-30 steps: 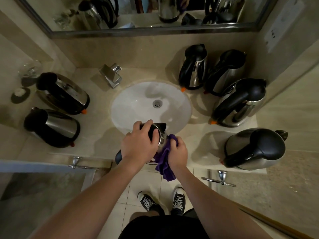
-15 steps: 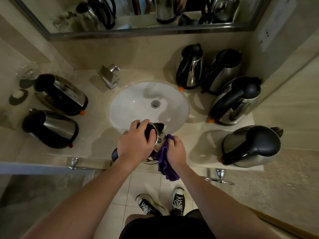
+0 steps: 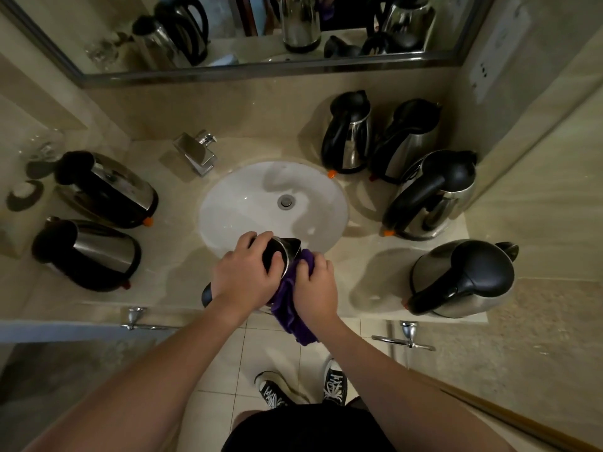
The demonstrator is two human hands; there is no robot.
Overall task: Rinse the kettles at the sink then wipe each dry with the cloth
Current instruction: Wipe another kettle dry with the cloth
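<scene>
At the near rim of the white sink [image 3: 241, 197] I hold a steel kettle [image 3: 283, 251] with a black lid. My left hand [image 3: 244, 275] grips its top, fingers curled over the lid. My right hand [image 3: 315, 285] clutches a purple cloth [image 3: 290, 308] and presses it against the kettle's right side; the cloth's tail hangs below the counter edge. Most of the kettle's body is hidden behind my hands.
Two steel kettles [image 3: 104, 190] [image 3: 88, 252] stand left of the sink, and several more are on the right, the nearest [image 3: 463, 278] by the counter edge. A chrome tap [image 3: 197, 153] sits behind the basin, a mirror above. Towel-bar brackets [image 3: 408, 334] jut from the counter front.
My right hand with the cloth has shifted slightly along the kettle's side; my left hand keeps its grip. The kettle stays at the sink's near rim.
</scene>
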